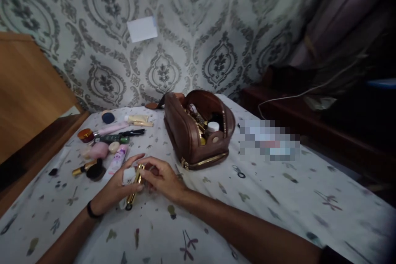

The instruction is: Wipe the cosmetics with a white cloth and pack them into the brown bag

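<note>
My left hand, with a black band at the wrist, is closed around a gold tube and a crumpled white wipe. The fingers of my right hand pinch the upper end of that same tube, so both hands meet on it. Beyond them to the right stands a brown leather bag, unzipped, with a white-capped jar and other small items inside. Just past my left hand lies a purple and white squeeze tube.
Several cosmetics lie at the left, among them a dark round brush, a pink sponge, an amber jar and a navy round case. A blurred-out flat item is right of the bag. Wooden furniture borders the left.
</note>
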`<move>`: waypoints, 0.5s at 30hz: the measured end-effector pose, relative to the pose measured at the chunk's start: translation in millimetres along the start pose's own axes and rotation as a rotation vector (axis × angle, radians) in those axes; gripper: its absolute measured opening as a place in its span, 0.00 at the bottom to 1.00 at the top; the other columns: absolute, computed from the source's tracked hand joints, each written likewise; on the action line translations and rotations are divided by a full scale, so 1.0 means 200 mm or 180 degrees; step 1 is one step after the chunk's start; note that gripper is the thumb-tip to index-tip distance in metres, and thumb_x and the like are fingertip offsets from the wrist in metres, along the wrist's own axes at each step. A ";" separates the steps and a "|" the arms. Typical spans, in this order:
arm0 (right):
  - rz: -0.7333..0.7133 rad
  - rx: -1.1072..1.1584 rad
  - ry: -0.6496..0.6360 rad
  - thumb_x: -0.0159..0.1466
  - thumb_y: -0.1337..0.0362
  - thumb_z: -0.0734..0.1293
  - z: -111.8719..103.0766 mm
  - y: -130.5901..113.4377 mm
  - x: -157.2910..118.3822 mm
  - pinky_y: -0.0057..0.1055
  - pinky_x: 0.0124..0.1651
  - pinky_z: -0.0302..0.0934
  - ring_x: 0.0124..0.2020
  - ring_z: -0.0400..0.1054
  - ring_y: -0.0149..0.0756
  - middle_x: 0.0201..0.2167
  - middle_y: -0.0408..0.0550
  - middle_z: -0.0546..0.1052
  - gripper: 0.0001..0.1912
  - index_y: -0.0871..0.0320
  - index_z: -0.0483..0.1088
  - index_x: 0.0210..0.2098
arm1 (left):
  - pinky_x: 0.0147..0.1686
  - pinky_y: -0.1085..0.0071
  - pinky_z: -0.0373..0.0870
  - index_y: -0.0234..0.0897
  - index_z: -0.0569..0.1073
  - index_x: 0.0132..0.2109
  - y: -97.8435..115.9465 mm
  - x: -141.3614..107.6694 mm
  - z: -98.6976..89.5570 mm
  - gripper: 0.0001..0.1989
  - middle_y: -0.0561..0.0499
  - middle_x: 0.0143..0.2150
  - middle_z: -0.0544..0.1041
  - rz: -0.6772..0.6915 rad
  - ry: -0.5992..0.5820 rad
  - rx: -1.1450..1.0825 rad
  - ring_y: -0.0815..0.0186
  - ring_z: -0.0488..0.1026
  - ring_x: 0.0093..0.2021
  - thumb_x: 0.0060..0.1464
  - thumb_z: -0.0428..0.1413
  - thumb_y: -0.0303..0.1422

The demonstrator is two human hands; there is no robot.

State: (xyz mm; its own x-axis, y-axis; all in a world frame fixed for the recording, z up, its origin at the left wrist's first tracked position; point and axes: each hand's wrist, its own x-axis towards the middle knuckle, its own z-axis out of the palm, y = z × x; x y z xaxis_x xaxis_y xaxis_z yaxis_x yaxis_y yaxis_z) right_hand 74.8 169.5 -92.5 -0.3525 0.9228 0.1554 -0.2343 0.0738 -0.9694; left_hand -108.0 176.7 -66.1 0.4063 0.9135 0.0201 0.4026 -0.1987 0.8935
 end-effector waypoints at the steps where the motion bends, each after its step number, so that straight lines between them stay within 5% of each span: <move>1: 0.0031 0.0090 0.0011 0.59 0.47 0.70 0.00 0.01 0.00 0.22 0.21 0.57 0.19 0.62 0.24 0.28 0.39 0.70 0.20 0.56 0.71 0.42 | 0.65 0.56 0.58 0.40 0.66 0.64 0.00 0.00 0.00 0.41 0.43 0.65 0.67 -0.0043 0.0005 0.0056 0.48 0.63 0.65 0.43 0.66 0.43; 6: 0.0031 0.0584 0.0072 0.52 0.46 0.74 0.00 0.02 0.02 0.23 0.21 0.58 0.18 0.63 0.23 0.25 0.36 0.70 0.24 0.56 0.66 0.34 | 0.45 0.60 0.74 0.39 0.64 0.65 0.04 -0.01 0.02 0.42 0.43 0.47 0.79 -0.0373 -0.0138 -0.0060 0.54 0.76 0.42 0.46 0.64 0.50; 9: -0.0035 0.0811 0.0274 0.50 0.46 0.75 0.00 0.02 0.03 0.23 0.22 0.60 0.18 0.65 0.24 0.26 0.35 0.70 0.25 0.56 0.64 0.34 | 0.36 0.65 0.73 0.37 0.61 0.66 0.05 -0.02 0.02 0.44 0.49 0.35 0.78 -0.0472 -0.0136 -0.0290 0.61 0.74 0.31 0.48 0.61 0.54; 12: -0.0072 0.1257 0.0635 0.47 0.45 0.76 -0.01 0.02 0.05 0.24 0.22 0.61 0.18 0.67 0.24 0.28 0.35 0.70 0.28 0.55 0.62 0.34 | 0.35 0.66 0.72 0.36 0.65 0.64 0.02 -0.02 -0.01 0.40 0.49 0.33 0.77 -0.0392 0.0259 -0.0090 0.61 0.73 0.31 0.51 0.57 0.56; 15: -0.0057 0.1809 0.0999 0.44 0.45 0.78 -0.04 0.03 0.07 0.25 0.24 0.62 0.19 0.68 0.25 0.29 0.35 0.72 0.31 0.55 0.61 0.34 | 0.42 0.60 0.76 0.37 0.73 0.57 -0.07 -0.02 -0.06 0.36 0.45 0.40 0.80 -0.0301 0.0577 0.0782 0.51 0.77 0.41 0.47 0.60 0.55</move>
State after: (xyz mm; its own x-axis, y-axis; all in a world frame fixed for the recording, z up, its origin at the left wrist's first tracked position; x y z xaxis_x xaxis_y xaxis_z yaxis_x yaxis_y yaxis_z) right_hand 74.8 186.0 -96.7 -0.0826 0.9963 0.0242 -0.7110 -0.0419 -0.7020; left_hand -124.8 179.3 -73.1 0.2137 0.9760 0.0415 0.6266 -0.1696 0.7606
